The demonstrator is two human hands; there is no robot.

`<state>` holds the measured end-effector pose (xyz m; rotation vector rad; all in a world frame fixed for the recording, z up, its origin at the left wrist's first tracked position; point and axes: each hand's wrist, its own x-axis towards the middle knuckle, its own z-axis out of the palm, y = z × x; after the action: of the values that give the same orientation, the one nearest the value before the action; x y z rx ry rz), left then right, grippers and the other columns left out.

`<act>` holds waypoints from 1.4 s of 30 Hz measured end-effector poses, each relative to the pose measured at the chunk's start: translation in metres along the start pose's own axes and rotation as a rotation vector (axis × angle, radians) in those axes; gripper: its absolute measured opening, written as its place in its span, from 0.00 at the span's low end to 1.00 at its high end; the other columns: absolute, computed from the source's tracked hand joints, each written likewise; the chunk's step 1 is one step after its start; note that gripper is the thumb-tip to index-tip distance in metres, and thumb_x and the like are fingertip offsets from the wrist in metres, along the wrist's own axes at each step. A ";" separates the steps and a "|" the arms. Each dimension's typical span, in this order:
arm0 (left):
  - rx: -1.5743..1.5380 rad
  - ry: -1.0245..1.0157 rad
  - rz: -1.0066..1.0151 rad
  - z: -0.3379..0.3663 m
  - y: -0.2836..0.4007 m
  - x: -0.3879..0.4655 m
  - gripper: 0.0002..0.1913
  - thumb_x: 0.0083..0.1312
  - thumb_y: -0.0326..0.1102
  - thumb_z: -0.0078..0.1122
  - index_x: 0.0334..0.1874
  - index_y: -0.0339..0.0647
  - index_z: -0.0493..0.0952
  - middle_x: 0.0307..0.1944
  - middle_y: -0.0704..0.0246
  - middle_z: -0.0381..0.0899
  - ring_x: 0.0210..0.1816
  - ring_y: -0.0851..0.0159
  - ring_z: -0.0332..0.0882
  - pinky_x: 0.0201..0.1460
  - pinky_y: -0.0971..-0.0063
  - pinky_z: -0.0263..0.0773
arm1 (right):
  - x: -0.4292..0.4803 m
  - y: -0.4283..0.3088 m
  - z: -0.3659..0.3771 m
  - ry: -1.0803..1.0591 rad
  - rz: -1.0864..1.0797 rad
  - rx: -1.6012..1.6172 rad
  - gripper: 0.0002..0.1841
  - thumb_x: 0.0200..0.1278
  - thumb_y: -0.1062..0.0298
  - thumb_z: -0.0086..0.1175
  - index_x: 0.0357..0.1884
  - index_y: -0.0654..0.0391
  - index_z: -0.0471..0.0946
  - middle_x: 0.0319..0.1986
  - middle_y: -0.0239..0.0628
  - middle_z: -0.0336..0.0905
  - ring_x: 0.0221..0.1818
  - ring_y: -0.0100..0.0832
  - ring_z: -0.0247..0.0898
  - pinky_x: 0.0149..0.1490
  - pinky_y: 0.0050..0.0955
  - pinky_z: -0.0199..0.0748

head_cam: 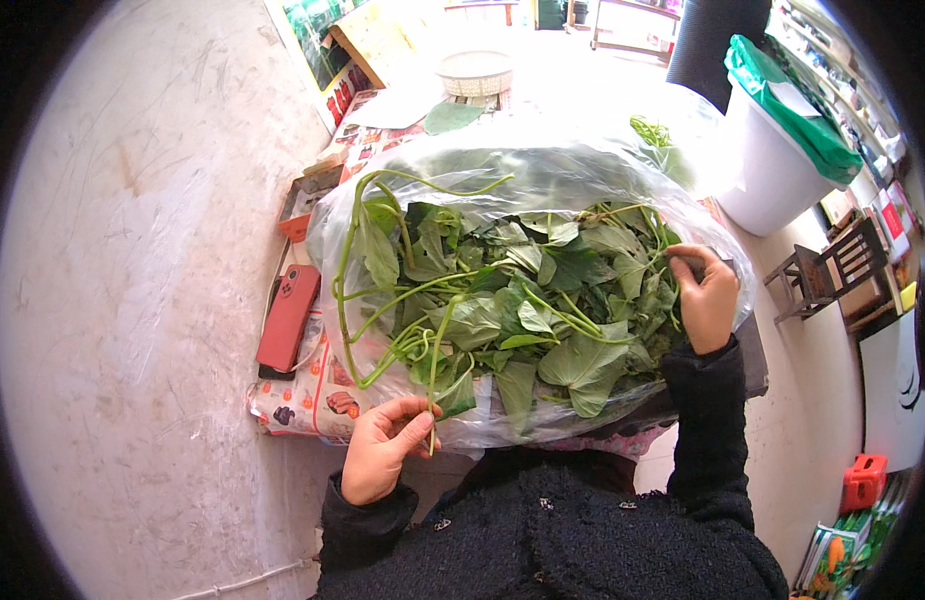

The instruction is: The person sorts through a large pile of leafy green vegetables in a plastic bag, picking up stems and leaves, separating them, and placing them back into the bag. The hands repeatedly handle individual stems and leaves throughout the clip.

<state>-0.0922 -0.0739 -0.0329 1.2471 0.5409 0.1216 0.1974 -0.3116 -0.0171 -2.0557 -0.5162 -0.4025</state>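
A heap of green leafy vines (537, 292) fills an opened clear plastic bag (552, 184) before me. At the bag's near left edge, my left hand (391, 444) pinches a thin green stem (435, 352) between thumb and fingers. One leaf (456, 401) hangs beside those fingertips. Over at the right side of the heap, my right hand (704, 296) has its thumb and forefinger together at some stems (654, 240); whether it grips one is hard to tell. A long bent vine (344, 277) loops over the bag's left side.
A red phone (288, 315) lies at the table's left edge on a printed cover (312, 405). Behind the bag stands a white woven basket (475, 73). To the right are a white bin (770, 157) with a green liner and a dark wooden chair (830, 266).
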 end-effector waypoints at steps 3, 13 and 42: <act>-0.044 0.015 0.003 0.011 -0.001 0.002 0.12 0.68 0.34 0.57 0.47 0.33 0.76 0.38 0.69 0.80 0.34 0.72 0.79 0.34 0.82 0.74 | -0.016 -0.013 0.009 -0.237 -0.036 0.132 0.07 0.52 0.79 0.58 0.34 0.61 0.82 0.33 0.40 0.81 0.36 0.32 0.79 0.44 0.25 0.73; -0.193 -0.101 -0.026 0.070 0.000 0.030 0.08 0.69 0.36 0.55 0.45 0.41 0.74 0.38 0.70 0.81 0.38 0.71 0.80 0.35 0.82 0.73 | -0.073 -0.056 0.006 -0.578 -0.117 0.319 0.08 0.54 0.80 0.57 0.37 0.63 0.80 0.37 0.43 0.82 0.40 0.37 0.80 0.45 0.28 0.75; -0.216 -0.065 0.000 0.079 -0.008 0.042 0.11 0.65 0.38 0.62 0.42 0.40 0.74 0.35 0.71 0.81 0.34 0.74 0.79 0.34 0.83 0.74 | -0.092 -0.069 -0.001 -0.656 -0.469 0.400 0.15 0.45 0.85 0.57 0.38 0.60 0.80 0.37 0.40 0.83 0.38 0.40 0.81 0.42 0.32 0.80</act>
<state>-0.0215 -0.1295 -0.0375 1.0372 0.4588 0.1361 0.0838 -0.2985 -0.0105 -1.6305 -1.3683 0.1264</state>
